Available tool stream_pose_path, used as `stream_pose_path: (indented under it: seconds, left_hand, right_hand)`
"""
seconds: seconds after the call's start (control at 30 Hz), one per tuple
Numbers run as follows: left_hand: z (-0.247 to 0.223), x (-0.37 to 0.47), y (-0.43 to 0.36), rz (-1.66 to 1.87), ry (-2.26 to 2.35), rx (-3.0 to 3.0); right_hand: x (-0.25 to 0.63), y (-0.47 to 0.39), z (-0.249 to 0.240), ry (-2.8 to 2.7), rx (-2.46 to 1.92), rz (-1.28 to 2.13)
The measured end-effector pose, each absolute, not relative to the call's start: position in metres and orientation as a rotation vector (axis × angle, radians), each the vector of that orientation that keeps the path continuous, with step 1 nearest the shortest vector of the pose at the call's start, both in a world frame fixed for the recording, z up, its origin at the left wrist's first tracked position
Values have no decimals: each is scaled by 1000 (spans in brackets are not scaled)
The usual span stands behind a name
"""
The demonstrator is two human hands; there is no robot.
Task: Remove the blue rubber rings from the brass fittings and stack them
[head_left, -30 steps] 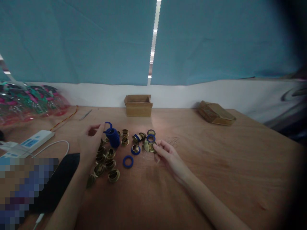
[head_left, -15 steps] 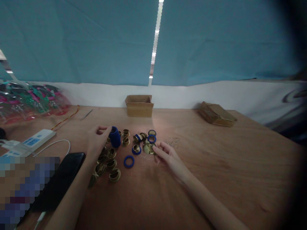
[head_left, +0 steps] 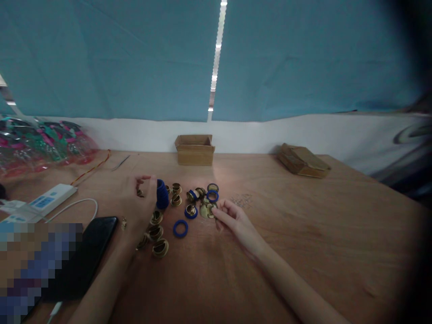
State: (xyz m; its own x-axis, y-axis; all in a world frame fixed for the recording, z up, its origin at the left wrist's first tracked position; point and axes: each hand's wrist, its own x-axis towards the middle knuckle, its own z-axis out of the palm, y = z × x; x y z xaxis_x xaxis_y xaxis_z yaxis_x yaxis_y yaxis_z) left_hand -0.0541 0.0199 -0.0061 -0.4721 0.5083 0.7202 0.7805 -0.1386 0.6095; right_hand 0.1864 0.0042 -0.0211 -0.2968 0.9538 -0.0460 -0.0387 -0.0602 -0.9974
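Observation:
My left hand point(head_left: 137, 209), smeared by motion, is beside a stack of blue rings point(head_left: 162, 195). Its fingers are curled, and I cannot make out whether anything is between them. My right hand point(head_left: 238, 223) is closed, thumb and fingers pinching a shiny gold round metal piece point(head_left: 206, 209) low over the table. A loose blue ring point(head_left: 180, 228) lies flat between the hands. Close to the right fingertips are another blue ring point(head_left: 212, 195) and a gold piece with a blue ring around it point(head_left: 191, 211). Several gold round pieces point(head_left: 160, 247) lie near my left forearm.
Thin metal bits point(head_left: 243, 200) are scattered right of my right hand. An open cardboard box point(head_left: 195, 156) stands at the back, and a closed carton point(head_left: 303, 160) at back right. On the left are a black phone point(head_left: 84, 261), a power strip point(head_left: 50, 199) and tweezers point(head_left: 120, 162).
My left hand has shifted across the gold pieces, covering different ones and turning slightly, still beside the ring stack. My right hand keeps its pinch on the gold piece, nearly unmoved.

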Motion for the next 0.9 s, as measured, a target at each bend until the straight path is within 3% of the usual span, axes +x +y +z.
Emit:
stream_pose_path:
  seconds: [0.2,0.57,0.9]
  left_hand:
    - [-19,1,-11,-1342,-1178,-2269]
    - [-45,20,-18,-946,-1417,-2681]
    - [-45,23,-19,-1390,-1398,-2753]
  right_hand:
    - [185,6,-26,-1327,-992,1496]
    - [180,3,-32,-1560,-961,1340]
    - [184,0,-13,-1595,-971,1355]
